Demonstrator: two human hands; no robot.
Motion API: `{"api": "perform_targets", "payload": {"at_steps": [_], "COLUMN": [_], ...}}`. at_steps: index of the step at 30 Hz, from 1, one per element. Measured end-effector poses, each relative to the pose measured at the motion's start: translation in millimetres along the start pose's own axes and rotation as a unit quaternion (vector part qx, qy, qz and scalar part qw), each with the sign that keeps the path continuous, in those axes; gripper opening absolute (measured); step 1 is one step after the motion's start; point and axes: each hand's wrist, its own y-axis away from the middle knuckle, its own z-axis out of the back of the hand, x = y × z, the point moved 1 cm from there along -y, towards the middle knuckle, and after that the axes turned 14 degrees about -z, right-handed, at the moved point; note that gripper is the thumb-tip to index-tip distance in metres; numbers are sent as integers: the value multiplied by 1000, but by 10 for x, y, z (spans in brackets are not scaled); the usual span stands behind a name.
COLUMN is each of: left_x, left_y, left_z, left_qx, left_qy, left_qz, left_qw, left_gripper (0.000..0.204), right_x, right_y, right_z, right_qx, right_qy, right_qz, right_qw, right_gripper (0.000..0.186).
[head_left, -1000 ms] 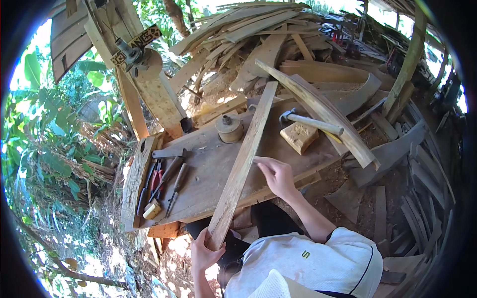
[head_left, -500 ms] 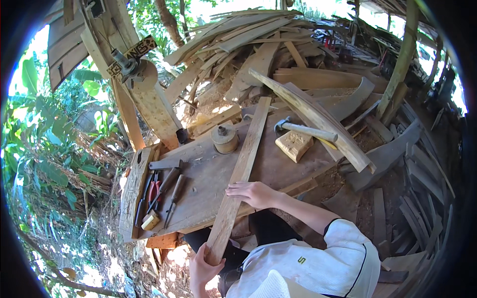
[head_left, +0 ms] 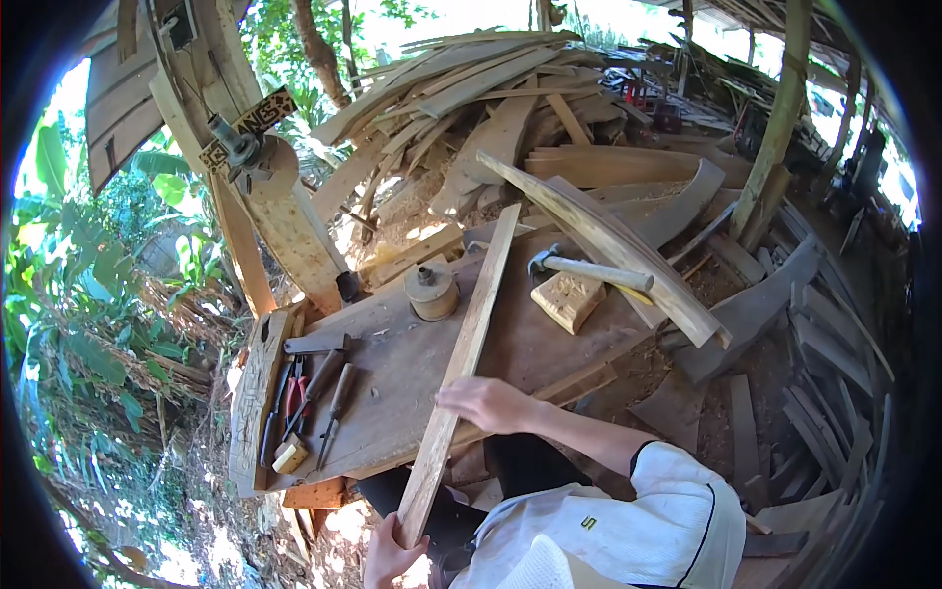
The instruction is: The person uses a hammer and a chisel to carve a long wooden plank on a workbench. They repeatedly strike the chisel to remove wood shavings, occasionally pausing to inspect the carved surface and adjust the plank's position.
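A long narrow wooden plank point(head_left: 469, 339) lies slantwise over the workbench point(head_left: 392, 373), its far end toward the wood pile and its near end past the bench's front edge. My left hand point(head_left: 391, 555) grips that near end at the bottom of the view. My right hand point(head_left: 488, 403) is laid across the plank about a third of the way up, with its fingers curled over the left edge. My white sleeve shows at the lower right.
On the bench stand a round wooden pot point(head_left: 432, 291) and a pale wood block point(head_left: 568, 299) with a hammer point(head_left: 592, 268) over it. Chisels point(head_left: 328, 378) and red-handled pliers point(head_left: 294, 395) lie at the left end. Curved boards point(head_left: 608, 240) and stacked planks crowd the back and right.
My right hand has slid down the plank toward me, from near the bench's middle to its front edge. My left hand still holds the near end.
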Motion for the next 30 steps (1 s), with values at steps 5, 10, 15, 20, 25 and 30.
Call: {"api": "perform_targets", "payload": {"at_steps": [5, 10, 15, 20, 25, 30], "left_x": [407, 547, 598, 681, 531, 262], "left_y": [-21, -4, -72, -27, -26, -45], "left_z": [-36, -11, 41, 24, 64, 100], "left_qx": [88, 94, 107, 116, 133, 121], "left_qy": [39, 74, 92, 127, 202, 217], "left_qz": [42, 55, 63, 76, 92, 77], "left_qw": [994, 991, 988, 982, 966, 966], "left_gripper": [36, 42, 48, 55, 50, 49], "right_x": [-60, 88, -114, 174, 35, 223], "right_y": [-110, -78, -210, -30, -156, -90], "right_z": [112, -87, 32, -197, -118, -171], "right_qx": [-34, -63, -120, -44, -150, -52], "right_qy": [2, -12, 55, 26, 41, -7], "right_qz": [8, 85, 61, 147, 37, 123], "right_qw": [999, 994, 989, 988, 987, 991], "right_gripper": [24, 23, 23, 28, 20, 24]}}
